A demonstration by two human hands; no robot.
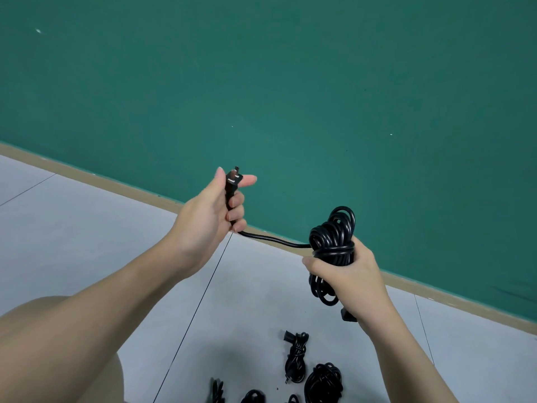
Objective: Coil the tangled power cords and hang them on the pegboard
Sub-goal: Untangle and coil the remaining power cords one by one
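Your left hand (213,209) curls its fingers around the black plug (232,184) of a power cord, prongs pointing up, with the index finger stretched out straight behind it. Your right hand (348,274) grips the coiled cord bundle (334,239) around its wrapped middle (loops stick out above and below the fist). A short stretch of cord runs between both hands. More black cords (296,356) lie on the grey tiled floor (87,228) below, near the green wall (290,82).
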